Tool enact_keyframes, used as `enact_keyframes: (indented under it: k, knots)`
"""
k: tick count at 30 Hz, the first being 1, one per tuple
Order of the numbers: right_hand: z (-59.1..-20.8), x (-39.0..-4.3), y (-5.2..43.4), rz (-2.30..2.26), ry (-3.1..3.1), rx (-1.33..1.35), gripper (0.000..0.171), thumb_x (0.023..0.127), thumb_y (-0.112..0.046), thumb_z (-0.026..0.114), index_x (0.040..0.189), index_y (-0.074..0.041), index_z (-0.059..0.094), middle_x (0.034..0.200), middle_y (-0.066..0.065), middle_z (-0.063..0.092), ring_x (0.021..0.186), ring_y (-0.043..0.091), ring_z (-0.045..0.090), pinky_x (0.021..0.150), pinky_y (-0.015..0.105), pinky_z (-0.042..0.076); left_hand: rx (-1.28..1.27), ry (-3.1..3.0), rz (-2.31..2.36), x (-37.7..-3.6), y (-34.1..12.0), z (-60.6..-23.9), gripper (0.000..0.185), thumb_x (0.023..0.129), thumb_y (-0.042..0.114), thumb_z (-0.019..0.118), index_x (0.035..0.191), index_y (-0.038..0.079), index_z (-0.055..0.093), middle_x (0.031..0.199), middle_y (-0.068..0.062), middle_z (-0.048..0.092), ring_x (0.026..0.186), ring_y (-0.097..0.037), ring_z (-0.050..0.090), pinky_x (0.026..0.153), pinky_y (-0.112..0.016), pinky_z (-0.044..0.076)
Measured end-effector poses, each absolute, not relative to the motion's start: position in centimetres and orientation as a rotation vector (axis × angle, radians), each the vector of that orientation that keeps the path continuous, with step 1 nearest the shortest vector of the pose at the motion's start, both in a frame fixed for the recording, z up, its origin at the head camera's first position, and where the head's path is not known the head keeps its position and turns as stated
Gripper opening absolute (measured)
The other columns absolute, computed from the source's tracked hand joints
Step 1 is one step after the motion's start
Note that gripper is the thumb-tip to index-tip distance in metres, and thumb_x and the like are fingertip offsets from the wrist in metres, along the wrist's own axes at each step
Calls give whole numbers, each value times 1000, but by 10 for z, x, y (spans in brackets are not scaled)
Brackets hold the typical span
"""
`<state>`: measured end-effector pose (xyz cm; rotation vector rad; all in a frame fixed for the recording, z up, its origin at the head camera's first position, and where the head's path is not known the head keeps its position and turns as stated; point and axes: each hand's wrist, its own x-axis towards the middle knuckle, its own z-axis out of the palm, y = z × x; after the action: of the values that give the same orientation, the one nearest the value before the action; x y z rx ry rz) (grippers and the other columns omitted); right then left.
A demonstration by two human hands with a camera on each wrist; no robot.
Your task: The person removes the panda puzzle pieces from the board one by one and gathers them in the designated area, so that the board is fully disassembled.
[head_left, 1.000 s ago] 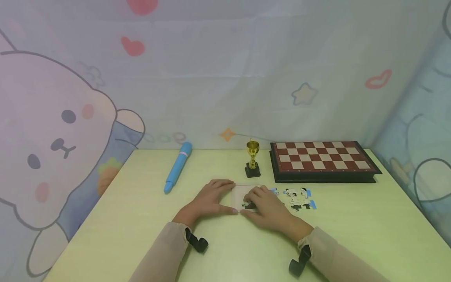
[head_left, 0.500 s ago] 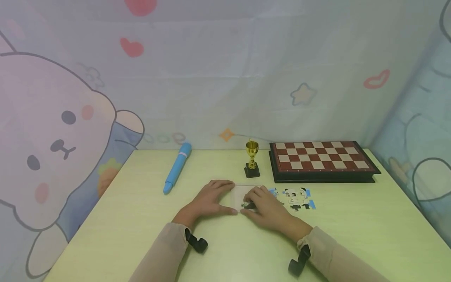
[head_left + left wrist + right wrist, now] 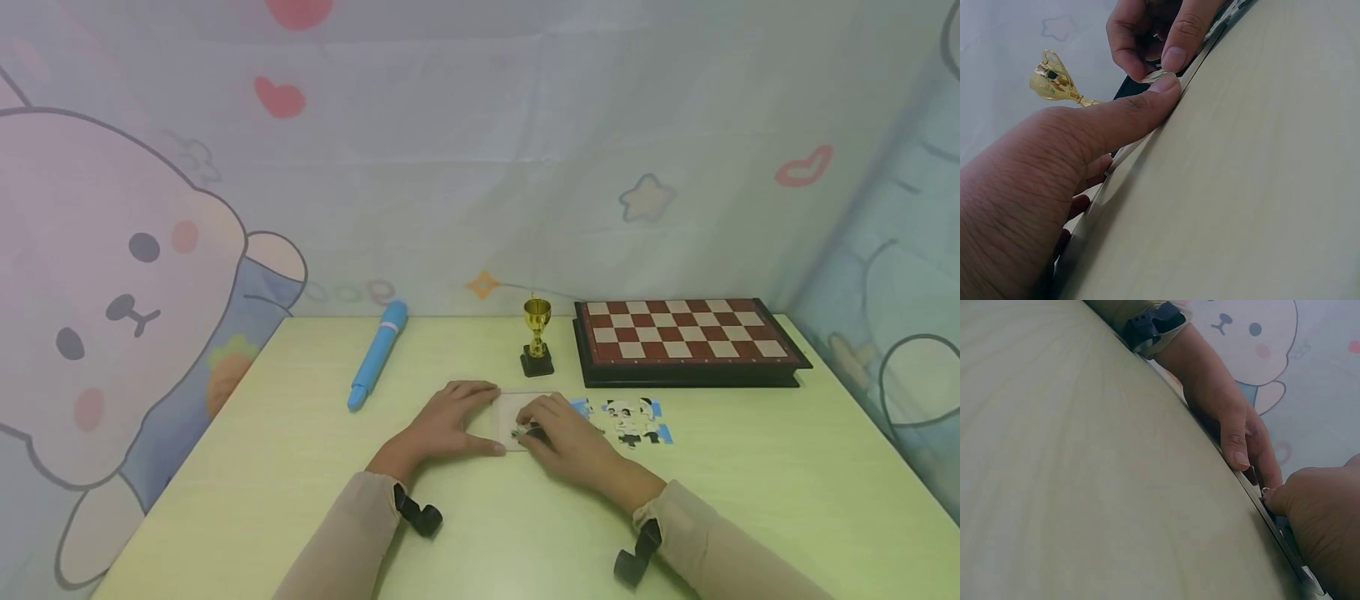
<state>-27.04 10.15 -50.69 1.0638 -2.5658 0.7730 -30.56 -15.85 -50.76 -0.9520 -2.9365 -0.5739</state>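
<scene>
- Puzzle piece [image 3: 525,432] lies on the tray [image 3: 512,410], mid-counter, pinched by the right hand [image 3: 572,440].
- Right fingers [image 3: 1180,39] curl narrow around the piece, thumb and forefinger pressing it down onto the tray's near edge.
- Left hand [image 3: 442,422] rests flat against the tray's left side; its fingers lie straight and its thumb [image 3: 1135,109] runs along the near edge, touching the right thumb.
- Loose pieces [image 3: 628,421] with panda print sit just right of the tray.
- Trophy [image 3: 537,337] stands behind the tray, chessboard [image 3: 684,340] to its right, blue pen [image 3: 378,354] well left.
- Counter [image 3: 750,492] is pale green.
</scene>
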Motion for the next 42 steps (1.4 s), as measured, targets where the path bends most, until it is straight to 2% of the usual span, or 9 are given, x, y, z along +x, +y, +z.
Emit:
enact_keyframes:
  k: [11, 16, 25, 31, 42]
  knots:
    - [-505, -269, 100, 809, -2556, 1099, 22, 96, -22, 70, 115, -15, 64, 113, -6, 60, 106, 10, 56, 92, 33, 51, -940, -2952, -579, -304, -159, -508, 97, 76, 81, 62, 154, 28, 43, 156, 12, 38, 143, -16, 32, 116, -44, 27]
    - [-507, -267, 101, 842, -2518, 1140, 21, 95, -19, 70, 115, -15, 63, 106, -6, 61, 98, 9, 56, 85, 31, 52, -944, -2947, -571, -305, -159, -509, 97, 76, 82, 62, 154, 28, 42, 156, 13, 38, 143, -16, 32, 117, -43, 26]
    - [-509, -270, 100, 837, -2376, 1244, 11, 93, -15, 73, 103, -16, 67, 98, -8, 64, 93, 8, 57, 82, 30, 52, -942, -2949, -587, -303, -159, -505, 97, 76, 81, 62, 155, 26, 43, 156, 11, 39, 143, -17, 32, 117, -44, 27]
    - [-509, -272, 100, 814, -2336, 1245, 11, 92, -15, 74, 100, -18, 67, 93, -10, 63, 86, 7, 54, 76, 29, 48, -947, -2934, -593, -303, -159, -504, 96, 77, 79, 64, 154, 24, 44, 156, 10, 40, 143, -18, 32, 117, -46, 27]
    - [-509, -272, 105, 865, -2324, 1229, 10, 94, -15, 71, 102, -18, 67, 97, -9, 63, 91, 6, 55, 79, 27, 51, -946, -2964, -581, -304, -158, -504, 98, 77, 81, 62, 155, 26, 42, 157, 11, 38, 144, -15, 31, 117, -44, 26]
